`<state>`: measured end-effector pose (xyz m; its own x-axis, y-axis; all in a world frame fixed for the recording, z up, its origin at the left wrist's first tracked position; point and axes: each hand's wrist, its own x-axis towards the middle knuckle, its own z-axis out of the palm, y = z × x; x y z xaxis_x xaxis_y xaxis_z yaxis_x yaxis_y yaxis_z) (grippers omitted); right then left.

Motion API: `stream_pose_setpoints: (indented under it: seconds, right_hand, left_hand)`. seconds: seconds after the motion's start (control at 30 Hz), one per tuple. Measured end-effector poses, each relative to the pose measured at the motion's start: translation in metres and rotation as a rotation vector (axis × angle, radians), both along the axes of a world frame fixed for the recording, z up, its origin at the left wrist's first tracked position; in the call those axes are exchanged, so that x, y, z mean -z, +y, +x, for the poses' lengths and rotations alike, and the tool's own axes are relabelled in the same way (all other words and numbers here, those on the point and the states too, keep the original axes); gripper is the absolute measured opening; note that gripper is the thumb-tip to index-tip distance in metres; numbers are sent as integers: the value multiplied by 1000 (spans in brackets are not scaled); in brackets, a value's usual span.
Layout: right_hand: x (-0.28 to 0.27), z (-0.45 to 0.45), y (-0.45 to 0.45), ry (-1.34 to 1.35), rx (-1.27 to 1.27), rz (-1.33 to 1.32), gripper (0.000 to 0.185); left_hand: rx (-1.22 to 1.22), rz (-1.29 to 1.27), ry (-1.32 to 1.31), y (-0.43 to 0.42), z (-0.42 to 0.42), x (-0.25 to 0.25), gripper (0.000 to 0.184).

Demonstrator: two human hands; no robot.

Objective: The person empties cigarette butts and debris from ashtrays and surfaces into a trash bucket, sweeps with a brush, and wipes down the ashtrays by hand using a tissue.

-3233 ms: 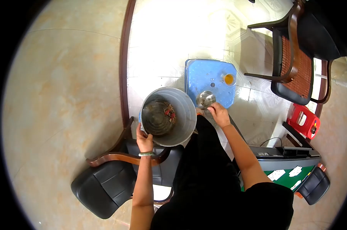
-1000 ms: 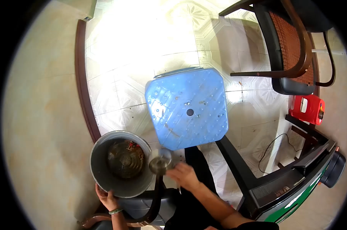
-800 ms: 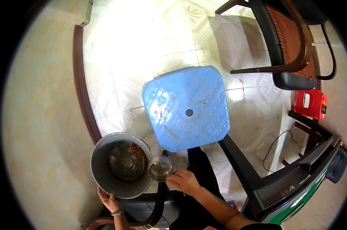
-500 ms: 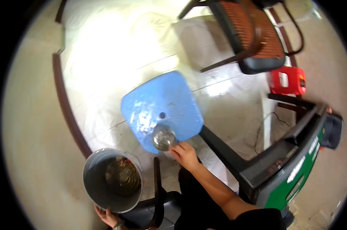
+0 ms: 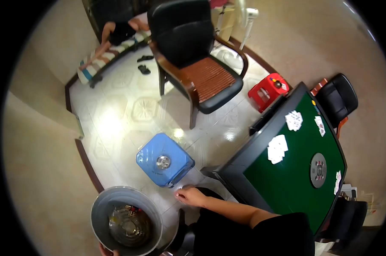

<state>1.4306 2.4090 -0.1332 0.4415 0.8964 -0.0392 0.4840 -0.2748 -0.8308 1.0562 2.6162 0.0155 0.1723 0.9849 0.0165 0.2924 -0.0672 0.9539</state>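
Observation:
My left hand, partly cut off by the lower edge, grips the rim of a large grey bucket. Inside the bucket lie a clear, shiny mass and small red and yellowish bits that I cannot make out. A small round glass dish, like an ashtray, rests on top of a blue plastic stool. My right hand hovers just off the stool's near side, apart from the dish, its fingers curled and nothing visible in them.
To the right stands a green-topped table with playing cards and a round centre disc. A black armchair and red stool stand beyond. Far left, a person is on a striped couch.
My right hand has let go of the glass dish, now on the blue stool, and drawn back toward me. The view has shifted, showing more of the room and the table top.

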Motion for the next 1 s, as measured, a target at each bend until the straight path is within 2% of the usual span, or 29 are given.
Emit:
stream_pose_setpoints:
  seconds: [0.03, 0.07, 0.1, 0.17, 0.27, 0.33, 0.4, 0.43, 0.53, 0.6, 0.67, 0.7, 0.73, 0.77, 0.83, 0.87, 0.93, 1.0]
  right_hand:
    - [-22, -2, -26, 2, -35, -3, 19]
    - [-45, -5, -60, 7, -66, -10, 19]
    - [-65, -11, -92, 15, -94, -16, 19]
    - [-81, -17, -143, -39, -106, -52, 20]
    - [-116, -29, -196, -51, -42, -101, 21]
    - [-148, -33, -227, -57, 88, -116, 22]
    - [-163, -44, -247, 10, 242, -73, 23]
    - [-172, -45, -256, 61, 302, -22, 25]
    - [-219, -46, -288, 529, 549, 302, 26]
    - [-290, -45, -330, 632, 697, 443, 24]
    - [-342, -54, -384, 556, 574, 897, 12]
    - [-388, -64, -402, 327, 464, 1104, 14]
    - [-421, -84, -418, 156, 481, 1221, 21]
    - [-439, -92, -441, -5, 253, 1240, 21]
    - [-475, -109, -487, -244, -288, 1260, 25]
    - [-491, -125, -492, -315, -345, 1331, 23]
    - [-522, -151, -505, -447, -437, 1438, 17]
    - [-517, -178, -523, -566, -316, 1486, 18]
  left_hand:
    - [22, -56, 83, -19, 42, -63, 60]
    - [48, -113, 170, -39, 65, -105, 59]
    - [67, -149, 216, -49, 60, -124, 55]
    - [111, -218, 300, -44, 59, -147, 47]
    - [417, -18, -24, -33, 76, -164, 65]
    - [517, -27, -2, -55, 107, -201, 64]
    - [664, -38, -25, -52, 124, -204, 63]
    - [708, -61, -6, -54, 132, -207, 64]
    - [776, -39, 53, -73, 161, -221, 64]
    - [817, -52, 98, -83, 176, -228, 62]
    - [850, -30, 72, -95, 195, -228, 61]
    - [867, -6, 33, -101, 203, -228, 60]
    - [881, 15, 1, -104, 207, -228, 60]
    - [912, 77, 127, -97, 211, -227, 60]
    - [978, 93, 215, -111, 226, -248, 58]
    - [1010, 114, 257, -120, 230, -260, 57]
    - [1045, 105, 100, -141, 239, -280, 55]
    - [1137, 166, 100, -149, 249, -298, 56]
